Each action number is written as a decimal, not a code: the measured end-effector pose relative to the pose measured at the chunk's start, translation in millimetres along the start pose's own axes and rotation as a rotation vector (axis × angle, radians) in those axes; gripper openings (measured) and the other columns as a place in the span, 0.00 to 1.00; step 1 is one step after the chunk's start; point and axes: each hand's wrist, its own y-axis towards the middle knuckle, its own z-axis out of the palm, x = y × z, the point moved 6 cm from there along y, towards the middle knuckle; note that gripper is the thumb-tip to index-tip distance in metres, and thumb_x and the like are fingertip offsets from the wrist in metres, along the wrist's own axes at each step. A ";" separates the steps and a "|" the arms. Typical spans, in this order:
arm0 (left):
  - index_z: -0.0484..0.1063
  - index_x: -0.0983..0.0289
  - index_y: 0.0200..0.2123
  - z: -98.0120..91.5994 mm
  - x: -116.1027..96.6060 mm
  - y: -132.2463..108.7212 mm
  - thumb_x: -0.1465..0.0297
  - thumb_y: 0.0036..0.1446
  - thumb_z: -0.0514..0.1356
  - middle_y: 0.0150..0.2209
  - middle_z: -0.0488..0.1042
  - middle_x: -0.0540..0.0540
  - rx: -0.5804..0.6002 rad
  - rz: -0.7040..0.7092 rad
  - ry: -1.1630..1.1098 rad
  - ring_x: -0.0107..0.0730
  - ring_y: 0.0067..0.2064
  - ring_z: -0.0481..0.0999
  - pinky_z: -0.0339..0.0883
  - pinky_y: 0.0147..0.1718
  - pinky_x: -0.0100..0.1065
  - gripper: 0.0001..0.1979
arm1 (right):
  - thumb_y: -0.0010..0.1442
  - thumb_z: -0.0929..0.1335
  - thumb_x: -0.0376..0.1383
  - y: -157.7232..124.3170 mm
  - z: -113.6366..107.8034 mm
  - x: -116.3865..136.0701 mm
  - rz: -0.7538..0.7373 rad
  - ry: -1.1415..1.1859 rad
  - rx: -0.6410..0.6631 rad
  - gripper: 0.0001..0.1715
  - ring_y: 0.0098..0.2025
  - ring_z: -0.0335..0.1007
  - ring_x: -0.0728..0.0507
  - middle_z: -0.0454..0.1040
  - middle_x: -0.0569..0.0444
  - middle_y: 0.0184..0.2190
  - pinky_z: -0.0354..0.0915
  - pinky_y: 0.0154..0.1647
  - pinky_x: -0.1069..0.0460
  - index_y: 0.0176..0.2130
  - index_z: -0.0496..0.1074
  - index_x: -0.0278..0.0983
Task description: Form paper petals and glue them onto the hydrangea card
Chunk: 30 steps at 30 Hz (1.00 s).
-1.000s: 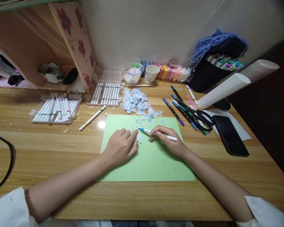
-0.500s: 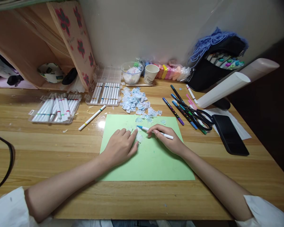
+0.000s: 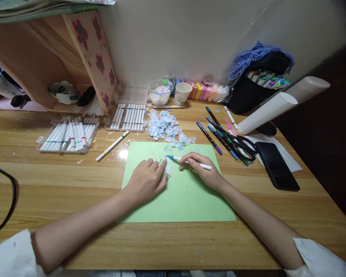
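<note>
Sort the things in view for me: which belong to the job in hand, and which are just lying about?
Apparently in use:
- marker, held in the right hand
- green paper, under the left hand
- paper scraps, on and beyond the paper

Apparently lying about:
- phone
- scissors
- paper cup

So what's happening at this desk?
A person's right hand holds a white marker with its blue tip near the left index finger. The left hand rests on a green sheet, beside a pale scrap. A pile of bluish paper scraps lies beyond the sheet, a few spilling onto its far edge.
</note>
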 end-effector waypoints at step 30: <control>0.68 0.70 0.51 2.1 0.7 -0.6 0.65 0.61 0.50 0.29 0.72 0.57 -0.008 0.000 0.029 0.39 0.32 0.68 0.59 0.29 0.38 0.19 | 0.63 0.61 0.38 -2.1 -7.6 -6.0 0.013 0.055 -0.054 0.14 0.31 0.70 0.45 0.74 0.54 0.24 0.61 0.36 0.51 0.33 0.73 0.36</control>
